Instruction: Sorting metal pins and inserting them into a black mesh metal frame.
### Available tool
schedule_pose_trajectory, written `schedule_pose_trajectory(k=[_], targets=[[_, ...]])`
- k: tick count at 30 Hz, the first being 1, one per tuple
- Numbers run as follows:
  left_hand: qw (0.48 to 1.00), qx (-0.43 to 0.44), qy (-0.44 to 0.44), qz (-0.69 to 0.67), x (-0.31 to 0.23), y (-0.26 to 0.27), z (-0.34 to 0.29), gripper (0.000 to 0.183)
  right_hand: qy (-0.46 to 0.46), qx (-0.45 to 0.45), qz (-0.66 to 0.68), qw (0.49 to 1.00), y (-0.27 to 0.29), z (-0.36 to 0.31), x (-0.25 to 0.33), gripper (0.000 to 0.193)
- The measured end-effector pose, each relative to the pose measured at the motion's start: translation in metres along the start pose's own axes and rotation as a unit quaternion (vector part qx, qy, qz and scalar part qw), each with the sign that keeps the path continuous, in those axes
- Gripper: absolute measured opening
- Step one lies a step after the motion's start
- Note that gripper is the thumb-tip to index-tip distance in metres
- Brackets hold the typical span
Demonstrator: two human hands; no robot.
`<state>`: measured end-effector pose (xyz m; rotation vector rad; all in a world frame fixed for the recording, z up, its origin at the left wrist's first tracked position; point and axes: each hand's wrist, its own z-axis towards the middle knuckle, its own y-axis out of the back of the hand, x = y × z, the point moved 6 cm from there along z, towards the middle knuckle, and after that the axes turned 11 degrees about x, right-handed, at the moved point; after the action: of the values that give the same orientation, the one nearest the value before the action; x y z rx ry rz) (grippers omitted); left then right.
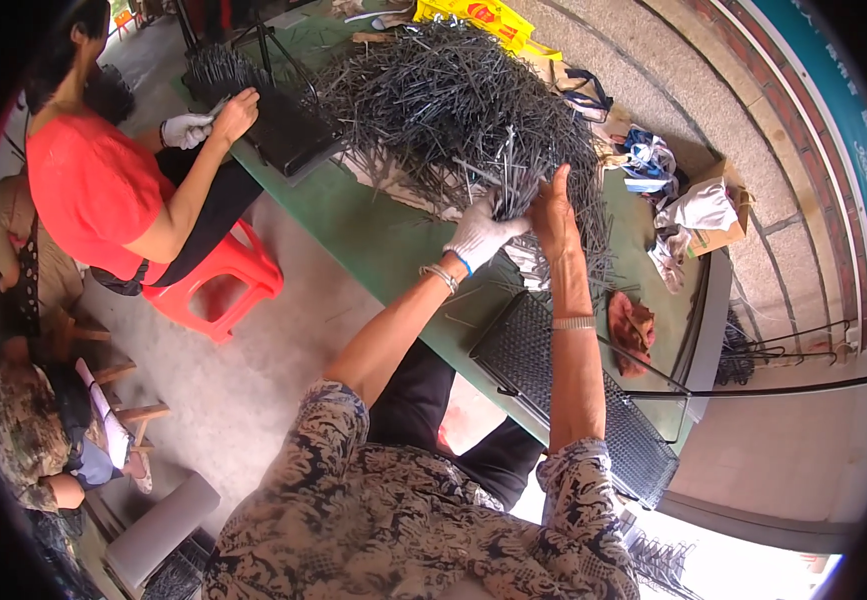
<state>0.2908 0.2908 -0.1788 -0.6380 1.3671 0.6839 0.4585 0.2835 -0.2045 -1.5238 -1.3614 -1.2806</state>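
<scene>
A bundle of thin dark strips [516, 180] stands roughly upright over the table's big pile of strips [433, 95]. My left hand [483, 232], in a white knit glove, is closed around the lower part of this bundle. Bare, my right hand [553, 215] lies against the bundle's right side with its fingers stretched upward; part of it is hidden by the strips. Just below my hands, a black mesh tray [563, 385] with wire legs rests tilted at the table edge.
The green table [323, 225] runs diagonally. At left, a person in red [103, 190] sits on a red stool [218, 285], handling strips by a black rack [293, 135]. A reddish cloth [631, 330], a cardboard box [723, 235] and a yellow bag [483, 20] lie around the pile.
</scene>
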Motion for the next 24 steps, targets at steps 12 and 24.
schedule_pose_trajectory(k=[12,24], targets=[[0.992,-0.028,-0.039,0.113,0.108,-0.01,0.01,0.043,0.136,0.001,0.174,0.975,-0.042,-0.004,-0.03,0.085],[0.972,-0.086,-0.067,0.207,0.1,0.0,-0.001,0.034,0.223,0.022,-0.061,0.973,-0.084,-0.049,0.013,0.083]])
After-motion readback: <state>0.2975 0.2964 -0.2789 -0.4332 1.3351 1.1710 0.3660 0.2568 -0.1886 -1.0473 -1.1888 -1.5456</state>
